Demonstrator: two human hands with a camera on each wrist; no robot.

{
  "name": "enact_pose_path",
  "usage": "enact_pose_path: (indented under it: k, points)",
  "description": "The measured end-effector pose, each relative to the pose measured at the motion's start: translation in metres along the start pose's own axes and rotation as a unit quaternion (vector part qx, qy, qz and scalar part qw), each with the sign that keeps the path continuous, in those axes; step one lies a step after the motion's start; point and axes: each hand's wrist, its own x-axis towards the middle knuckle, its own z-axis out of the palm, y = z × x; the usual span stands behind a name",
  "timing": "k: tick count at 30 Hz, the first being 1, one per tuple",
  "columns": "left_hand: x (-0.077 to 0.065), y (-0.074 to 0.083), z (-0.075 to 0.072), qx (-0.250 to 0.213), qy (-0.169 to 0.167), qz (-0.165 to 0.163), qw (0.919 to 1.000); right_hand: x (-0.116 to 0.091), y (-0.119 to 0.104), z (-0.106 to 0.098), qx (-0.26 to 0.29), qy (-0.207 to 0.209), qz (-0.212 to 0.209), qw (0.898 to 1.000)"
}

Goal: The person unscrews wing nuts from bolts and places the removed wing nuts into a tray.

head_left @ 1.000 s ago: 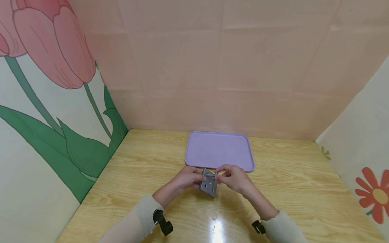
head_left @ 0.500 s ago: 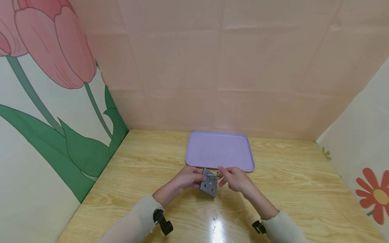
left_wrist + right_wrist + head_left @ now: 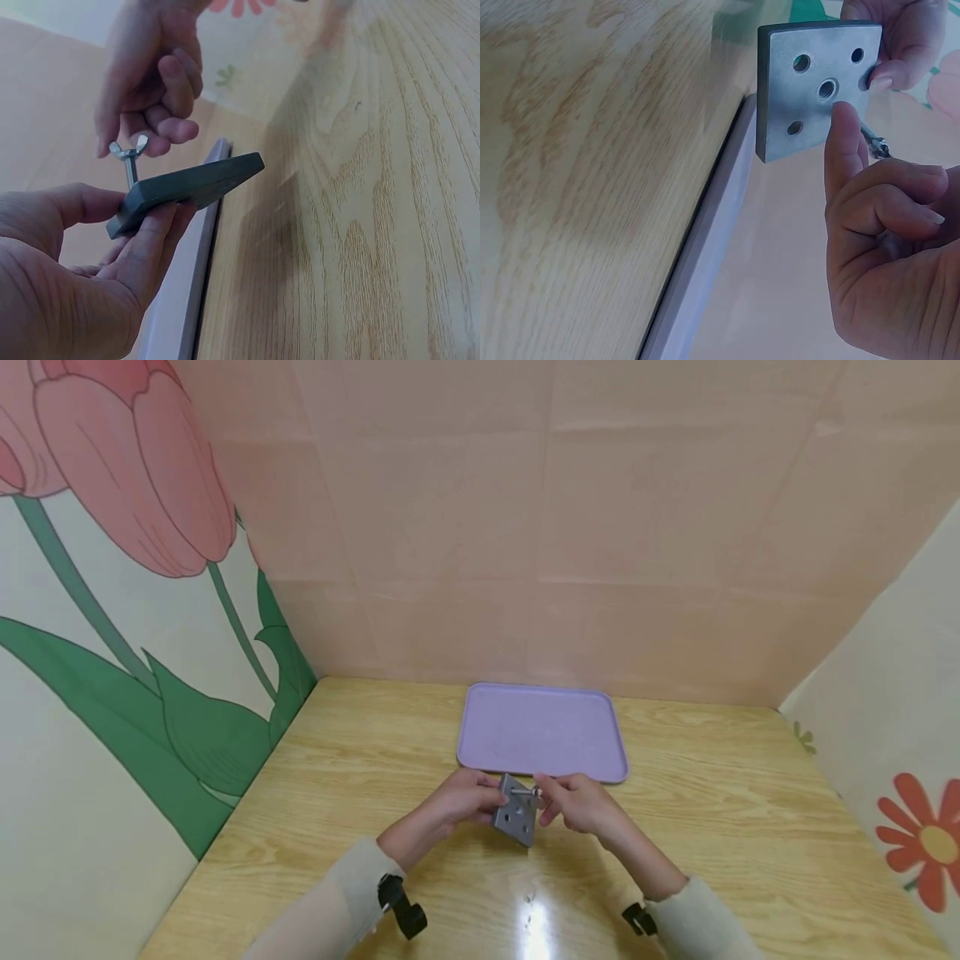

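Note:
A square grey metal plate (image 3: 515,817) with several round holes is held above the table, tilted, by my left hand (image 3: 467,796). The thumb and fingers grip it near one corner, as the left wrist view shows. Out of a hole near that corner stands a wing bolt (image 3: 131,166), its two-eared head away from the plate. My right hand (image 3: 587,803) is beside this head, index finger (image 3: 844,139) stretched out and the other fingers loosely bent. That fingertip is right by one ear; whether it touches cannot be made out.
A lilac tray (image 3: 543,732) lies behind the hands on the wood-grain table (image 3: 375,735). A pinkish covered wall (image 3: 540,527) rises at the back, with flower-printed panels on the left and right sides.
A second ago my right thumb and fingers were at the bolt's head; they then spread off it, and now the index finger is beside the head. My left hand and the plate stay in place.

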Motion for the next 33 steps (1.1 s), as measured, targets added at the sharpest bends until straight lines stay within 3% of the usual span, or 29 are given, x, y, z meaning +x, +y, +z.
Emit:
enact_pose_path:
  k: [18, 33]
  points:
    - [-0.0031, 0.0018, -0.0028, 0.018, -0.009, -0.002, 0.9998, -0.0018, -0.0019, -0.0012, -0.017, -0.004, -0.020, 1.000]
    - [-0.0034, 0.0005, -0.0013, 0.004, -0.006, 0.008, 0.9999, 0.0002, 0.0002, -0.0006, -0.042, 0.000, -0.027, 0.999]
